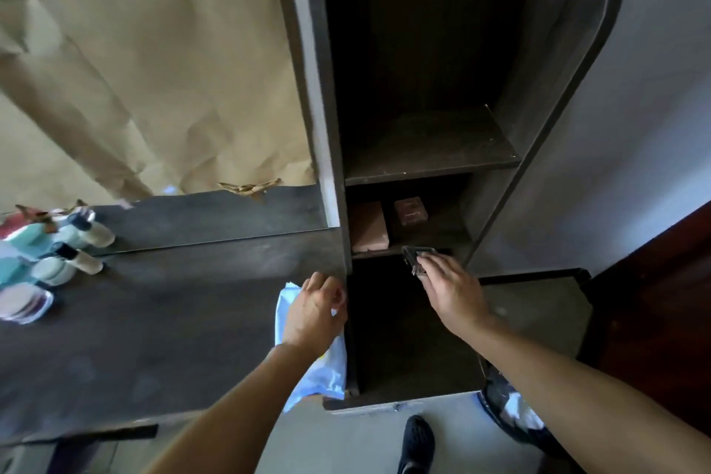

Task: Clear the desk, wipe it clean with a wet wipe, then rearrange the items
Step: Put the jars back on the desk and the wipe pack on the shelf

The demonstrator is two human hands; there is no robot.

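My left hand [313, 314] grasps the wet wipe pack [321, 369] at the surface [173, 300] edge beside the shelf unit [434, 150]. My right hand [448, 291] grasps a dark case [415, 256] at its low shelf. Bottles [73, 242] remain far left of it, so I judge clearing is unfinished.

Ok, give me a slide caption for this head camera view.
Left hand on wipe pack at desk edge; right hand holds dark object at shelf.

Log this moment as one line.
left hand: on wet wipe pack, desk edge | right hand: holding dark clear case at shelf | bottles: far left
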